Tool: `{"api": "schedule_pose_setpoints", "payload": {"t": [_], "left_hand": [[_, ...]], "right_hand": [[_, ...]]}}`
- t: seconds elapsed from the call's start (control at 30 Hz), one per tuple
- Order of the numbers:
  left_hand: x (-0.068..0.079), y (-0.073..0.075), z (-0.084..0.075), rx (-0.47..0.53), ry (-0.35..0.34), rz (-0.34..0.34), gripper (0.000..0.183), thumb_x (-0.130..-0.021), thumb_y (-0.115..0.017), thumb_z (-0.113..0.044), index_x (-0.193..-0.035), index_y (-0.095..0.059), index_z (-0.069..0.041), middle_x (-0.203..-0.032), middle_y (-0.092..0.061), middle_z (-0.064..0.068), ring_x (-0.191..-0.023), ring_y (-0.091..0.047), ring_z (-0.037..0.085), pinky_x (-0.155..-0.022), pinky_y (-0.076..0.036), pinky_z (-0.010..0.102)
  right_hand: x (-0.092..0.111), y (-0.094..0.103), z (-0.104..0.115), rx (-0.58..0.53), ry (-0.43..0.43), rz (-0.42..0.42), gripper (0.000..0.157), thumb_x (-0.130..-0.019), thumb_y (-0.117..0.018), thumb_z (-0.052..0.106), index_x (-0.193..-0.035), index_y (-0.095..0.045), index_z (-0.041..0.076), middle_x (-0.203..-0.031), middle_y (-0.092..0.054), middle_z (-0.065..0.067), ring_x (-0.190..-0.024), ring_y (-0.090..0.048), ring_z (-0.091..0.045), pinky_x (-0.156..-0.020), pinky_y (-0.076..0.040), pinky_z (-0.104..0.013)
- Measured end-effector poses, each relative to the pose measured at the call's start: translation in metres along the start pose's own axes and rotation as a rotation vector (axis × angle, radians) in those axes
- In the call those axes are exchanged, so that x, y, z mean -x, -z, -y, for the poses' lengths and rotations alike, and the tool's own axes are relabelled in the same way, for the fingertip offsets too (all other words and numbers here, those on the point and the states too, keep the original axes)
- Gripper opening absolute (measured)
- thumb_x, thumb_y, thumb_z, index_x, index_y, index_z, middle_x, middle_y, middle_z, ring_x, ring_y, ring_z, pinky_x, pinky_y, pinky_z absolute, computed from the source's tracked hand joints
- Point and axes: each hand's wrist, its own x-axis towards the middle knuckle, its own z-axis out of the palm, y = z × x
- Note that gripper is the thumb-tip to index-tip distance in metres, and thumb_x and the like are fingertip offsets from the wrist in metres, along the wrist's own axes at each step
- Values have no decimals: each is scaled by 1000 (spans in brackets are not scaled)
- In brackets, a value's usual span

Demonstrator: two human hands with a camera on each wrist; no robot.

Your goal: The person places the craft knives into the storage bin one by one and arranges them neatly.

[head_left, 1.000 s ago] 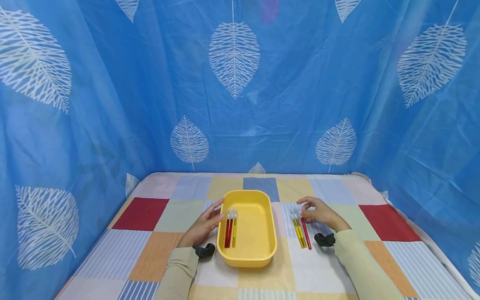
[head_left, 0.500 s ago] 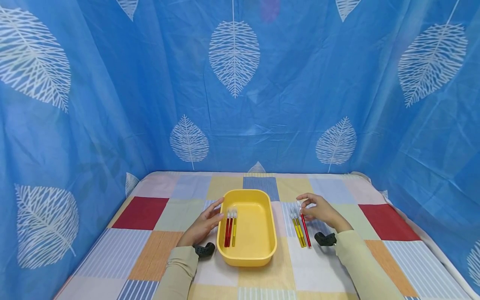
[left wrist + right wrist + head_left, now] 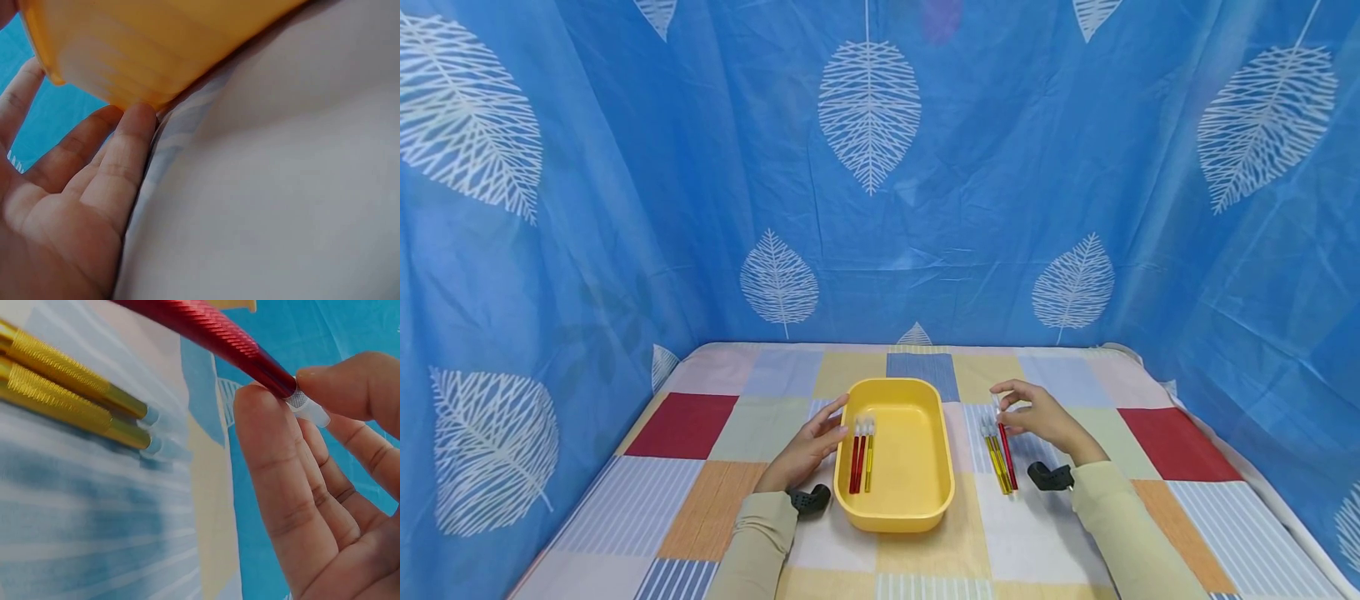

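My right hand (image 3: pixel 1041 418) pinches a red craft knife (image 3: pixel 1007 454) between thumb and fingertip, close to its clear-capped end. In the right wrist view the red craft knife (image 3: pixel 231 347) slants, lifted above two gold craft knives (image 3: pixel 81 406). Those two gold craft knives (image 3: pixel 997 467) lie side by side on the cloth, their capped ends pointing away from me. My left hand (image 3: pixel 807 452) rests at the left side of a yellow tray (image 3: pixel 917 525), its fairly straight fingers (image 3: pixel 125 150) touching the outer wall. Inside the tray lie two red craft knives (image 3: pixel 857 467) and one gold craft knife (image 3: pixel 868 467).
A patchwork tablecloth (image 3: pixel 940 567) covers the table. Blue curtains (image 3: pixel 925 250) with white leaf prints stand behind and on both sides. Black wrist devices (image 3: pixel 1050 477) sit on both wrists.
The right hand has raised the red craft knife slightly and shifted it a little left, toward the gold ones. The left hand and tray stay where they were.
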Motion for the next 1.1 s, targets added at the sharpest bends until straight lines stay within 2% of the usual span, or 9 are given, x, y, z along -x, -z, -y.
{"api": "schedule_pose_setpoints", "payload": {"t": [0.57, 0.8, 1.1], "left_hand": [[1, 1, 0, -2, -12, 23, 70, -115, -54, -15, -174, -18, -9, -173, -25, 31, -158, -32, 49, -127, -31, 59], [1, 1, -1, 7, -5, 10, 70, -114, -55, -14, -174, -19, -9, -173, -26, 31, -157, -33, 48, -128, -31, 60], [2, 0, -2, 16, 4, -6, 69, -114, -54, -11, -174, -20, -9, -173, -26, 30, -157, -34, 48, -127, -31, 60]], "right_hand": [[1, -11, 20, -50, 64, 31, 47, -102, -67, -4, -145, -52, -13, -105, -60, -15, -89, -75, -24, -80, -68, -41], [1, -19, 30, -56, 78, 27, 46, -102, -69, -2, -144, -53, -13, -105, -60, -16, -88, -75, -25, -79, -68, -40], [-3, -26, 37, -68, 84, 29, 45, -101, -70, -3, -143, -54, -12, -104, -61, -15, -86, -76, -26, -80, -68, -45]]}}
